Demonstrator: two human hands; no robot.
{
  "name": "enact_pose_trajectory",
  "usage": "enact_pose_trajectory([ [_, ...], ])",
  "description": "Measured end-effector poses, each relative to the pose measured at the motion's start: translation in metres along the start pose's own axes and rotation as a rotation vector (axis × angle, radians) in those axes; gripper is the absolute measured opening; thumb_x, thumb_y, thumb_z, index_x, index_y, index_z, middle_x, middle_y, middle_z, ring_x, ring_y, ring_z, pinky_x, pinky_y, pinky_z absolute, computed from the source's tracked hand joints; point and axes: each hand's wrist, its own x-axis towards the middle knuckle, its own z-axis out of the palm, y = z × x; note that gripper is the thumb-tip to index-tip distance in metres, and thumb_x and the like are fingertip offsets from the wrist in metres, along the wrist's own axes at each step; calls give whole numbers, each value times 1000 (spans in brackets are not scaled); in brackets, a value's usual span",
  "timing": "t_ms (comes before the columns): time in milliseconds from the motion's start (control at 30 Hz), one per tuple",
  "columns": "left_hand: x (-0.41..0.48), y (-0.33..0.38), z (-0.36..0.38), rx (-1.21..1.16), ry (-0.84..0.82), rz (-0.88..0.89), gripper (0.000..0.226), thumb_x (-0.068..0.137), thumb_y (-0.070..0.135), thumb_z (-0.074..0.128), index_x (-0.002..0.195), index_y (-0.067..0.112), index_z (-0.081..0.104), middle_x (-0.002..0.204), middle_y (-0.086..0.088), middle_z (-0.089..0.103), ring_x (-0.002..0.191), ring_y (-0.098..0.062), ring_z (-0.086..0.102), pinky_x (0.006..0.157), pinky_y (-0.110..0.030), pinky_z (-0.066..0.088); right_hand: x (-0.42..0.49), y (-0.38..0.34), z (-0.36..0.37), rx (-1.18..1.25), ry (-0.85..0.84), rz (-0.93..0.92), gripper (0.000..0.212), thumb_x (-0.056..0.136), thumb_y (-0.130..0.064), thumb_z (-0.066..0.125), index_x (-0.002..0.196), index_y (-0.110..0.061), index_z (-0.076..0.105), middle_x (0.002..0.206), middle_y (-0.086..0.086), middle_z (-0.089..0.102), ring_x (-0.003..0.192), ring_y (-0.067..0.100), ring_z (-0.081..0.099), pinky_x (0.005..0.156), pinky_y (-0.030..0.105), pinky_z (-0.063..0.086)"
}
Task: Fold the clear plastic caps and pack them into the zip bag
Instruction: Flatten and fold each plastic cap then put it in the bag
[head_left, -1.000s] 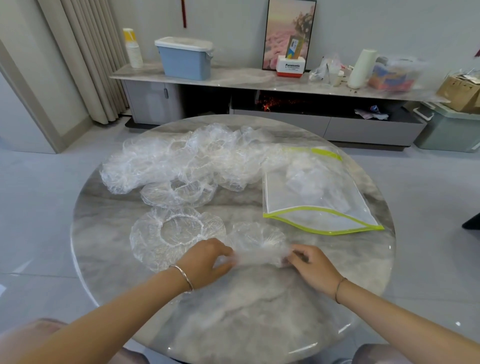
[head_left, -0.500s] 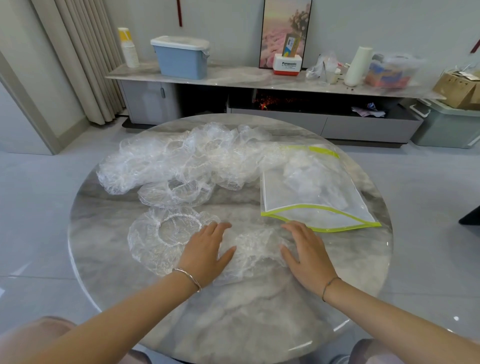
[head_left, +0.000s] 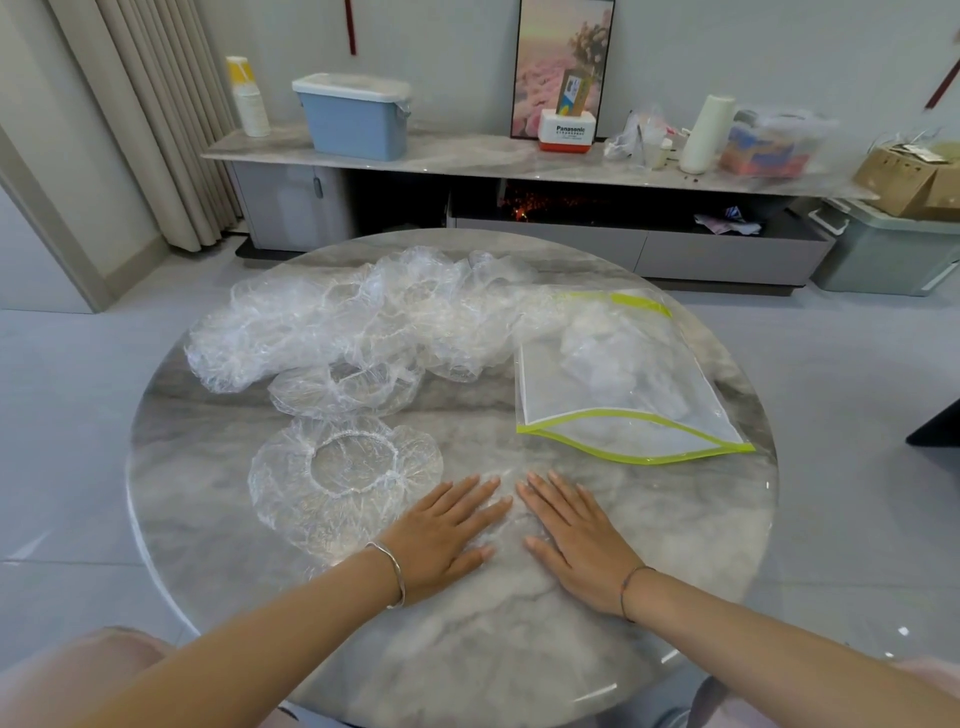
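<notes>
Left hand (head_left: 447, 535) and right hand (head_left: 576, 540) slid together atop the flattened cap (head_left: 508, 525).

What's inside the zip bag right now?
Through the zip bag's clear wall, crumpled clear plastic shows in its far half. The pieces overlap, so their number cannot be told.

Worktop (head_left: 208, 519): it carries the caps, the zip bag and both hands.
Hands: left hand (head_left: 447, 535) and right hand (head_left: 582, 540) lie side by side at the near middle, flat on one cap (head_left: 508, 491).
Single cap (head_left: 291, 483): just left of the left hand.
Second cap (head_left: 343, 395): behind the single cap.
Heap of caps (head_left: 332, 322): behind the second cap, from far left to middle.
Zip bag (head_left: 623, 436): right of the heap, behind the right hand, with folded caps (head_left: 613, 358) in it.
Sideboard (head_left: 467, 156): behind the worktop, a lidded bin (head_left: 353, 119) on it.
</notes>
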Motion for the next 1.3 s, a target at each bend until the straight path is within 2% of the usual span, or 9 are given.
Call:
enact_pose_trajectory([
  [167,-1,3,-2,-31,28,1,60,99,51,4,143,26,35,147,0,41,133,-17,41,104,-36,42,3,3,0,-15,-9,-23,94,64,-74,-24,147,-31,-13,155,-14,-16,135,2,-28,112,28,-20],
  [267,-1,1,-16,-143,24,33,68,92,59,1,146,30,30,152,1,31,139,-19,29,117,-34,16,0,1,-9,28,37,-29,89,74,-73,-9,150,-27,-4,158,-12,-6,137,-1,-21,113,28,-18],
  [367,-2,-5,-30,-183,93,13,50,92,40,23,128,28,55,119,2,58,109,-20,54,100,-27,27,-4,-1,-22,50,177,-169,69,91,-59,25,150,-24,15,157,-9,15,143,3,-1,116,29,-10],
  [467,-7,-11,-36,-185,98,-17,72,77,42,7,134,27,49,123,-1,50,115,-20,43,105,-28,23,-5,-1,-28,-11,251,-412,59,86,-37,48,142,-26,35,149,-7,35,141,10,21,117,33,4],
  [633,-17,-19,-30,-187,83,-24,73,71,28,18,139,25,43,134,-2,42,127,-23,32,112,-34,17,-3,-5,-21,-74,161,-539,63,75,-27,51,137,-26,44,137,-8,50,133,10,33,114,35,11],
  [733,-21,-17,-29,-197,-20,-43,76,69,28,24,145,28,29,146,6,30,139,-18,14,114,-28,-12,4,-5,-15,-160,188,-558,39,80,-32,49,117,-28,60,119,-13,61,117,8,49,108,29,21],
  [1067,-18,-20,-40,-405,84,-115,77,61,70,29,111,22,64,112,7,61,117,-10,46,97,-12,19,10,-27,-33,1170,162,157,18,92,-1,55,75,-7,56,70,3,69,61,9,65,64,20,49],
  [1200,-11,-16,-37,-552,155,-262,40,80,57,53,56,27,44,56,16,45,64,-9,49,63,-16,33,12,-21,-35,1168,217,358,4,93,-7,54,90,-10,56,77,5,66,49,10,60,52,18,45],
  [1300,-8,-14,-34,-547,135,-326,41,88,37,61,57,31,36,57,15,43,59,-3,44,60,-13,30,9,-16,-30,834,383,240,18,90,-22,59,107,-24,53,106,-7,59,81,7,59,79,23,48],
])
